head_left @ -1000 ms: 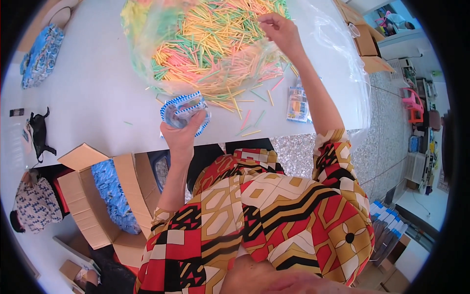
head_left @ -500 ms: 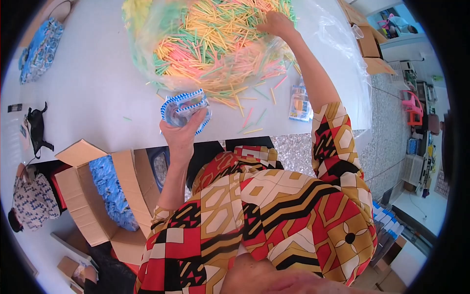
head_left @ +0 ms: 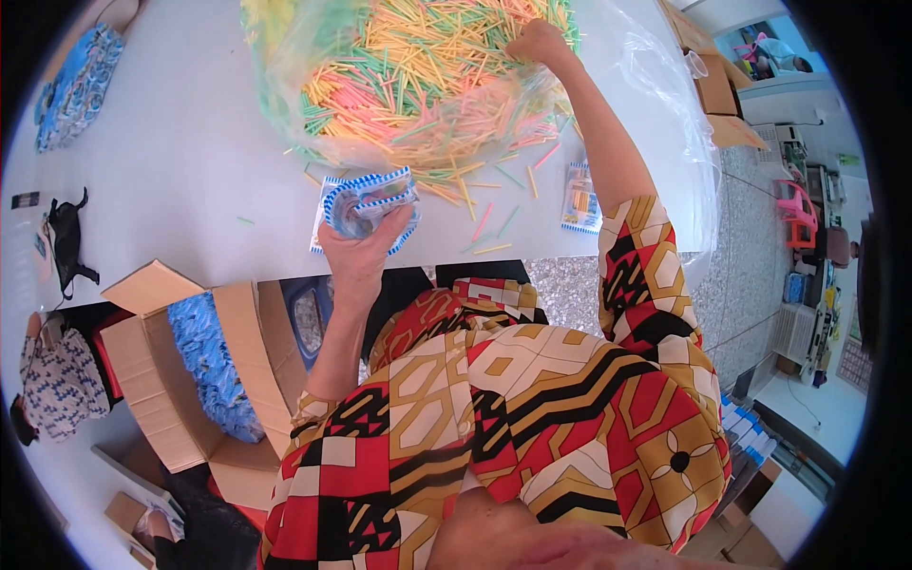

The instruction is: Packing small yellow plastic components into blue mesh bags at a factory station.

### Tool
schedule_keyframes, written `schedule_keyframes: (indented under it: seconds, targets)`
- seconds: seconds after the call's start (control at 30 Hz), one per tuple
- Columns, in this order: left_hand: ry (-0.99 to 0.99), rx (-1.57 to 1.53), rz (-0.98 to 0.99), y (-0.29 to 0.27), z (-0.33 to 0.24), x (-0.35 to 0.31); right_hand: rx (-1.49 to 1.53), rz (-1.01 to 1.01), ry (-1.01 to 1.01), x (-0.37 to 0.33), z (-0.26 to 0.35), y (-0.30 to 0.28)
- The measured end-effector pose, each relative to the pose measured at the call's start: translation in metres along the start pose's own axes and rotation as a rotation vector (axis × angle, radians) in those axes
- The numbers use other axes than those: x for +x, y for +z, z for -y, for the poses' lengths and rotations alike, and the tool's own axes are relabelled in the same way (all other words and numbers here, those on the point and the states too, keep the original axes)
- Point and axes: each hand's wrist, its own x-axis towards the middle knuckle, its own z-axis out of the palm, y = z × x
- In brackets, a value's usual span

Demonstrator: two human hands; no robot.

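My left hand (head_left: 356,266) is closed round a clear plastic packet (head_left: 370,204) with blue-and-white striped edges, held over the table's near part. Its mouth gapes, and another packet may lie against it. Farther off and to the right, my right hand (head_left: 540,43) has its fingers curled down into a heap of thin sticks (head_left: 418,57) in pink, yellow and green. Whether it grips any of them is hidden. A large clear plastic bag (head_left: 285,123) lies opened around the heap. Beside my right forearm rests a packet with sticks inside (head_left: 580,198).
Several loose sticks (head_left: 483,220) are scattered on the white table (head_left: 190,171). A bundle of blue packets (head_left: 81,85) and a black cloth item (head_left: 68,237) lie at left. Below the table edge stands an open carton (head_left: 152,380) of blue packets. A person (head_left: 66,380) is at far left.
My left hand and its packet have shifted slightly to the right. My right hand stays at the heap, its fingers a little more curled.
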Motion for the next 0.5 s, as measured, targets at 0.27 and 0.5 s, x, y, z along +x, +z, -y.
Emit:
schedule_keyframes:
  seconds: [0.27, 0.5]
  targets:
    - [0.011, 0.035, -0.006, -0.002, 0.001, 0.0, 0.212, -0.064, 0.048, -0.015, 0.022, -0.009]
    - [-0.002, 0.024, 0.017, 0.0, 0.002, 0.001, 0.17, -0.193, -0.154, -0.02, 0.003, -0.006]
